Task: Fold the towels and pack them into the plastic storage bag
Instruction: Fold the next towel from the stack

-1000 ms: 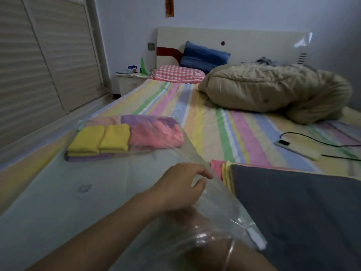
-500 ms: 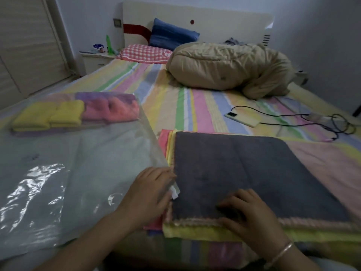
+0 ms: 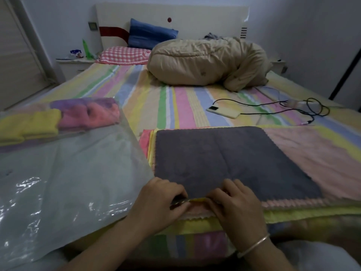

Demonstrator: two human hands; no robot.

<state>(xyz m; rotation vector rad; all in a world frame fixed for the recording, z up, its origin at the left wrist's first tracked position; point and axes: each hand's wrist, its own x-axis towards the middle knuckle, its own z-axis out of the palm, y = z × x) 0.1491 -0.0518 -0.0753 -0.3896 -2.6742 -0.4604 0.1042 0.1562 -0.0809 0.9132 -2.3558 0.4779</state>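
While fingers of left hand (image 3: 162, 200), right hand (image 3: 237, 205) pinch scalloped grey towel (image 3: 224, 159) | glossy plastic bag (image 3: 68, 173) beside

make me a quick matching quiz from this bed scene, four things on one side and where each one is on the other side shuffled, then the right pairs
Things
1 grey towel
2 phone
3 folded yellow towels
4 blue pillow

Places
a inside the plastic bag
b against the headboard
c lying on a pink towel
d directly on the striped sheet

Pairs: 1-c, 2-d, 3-a, 4-b
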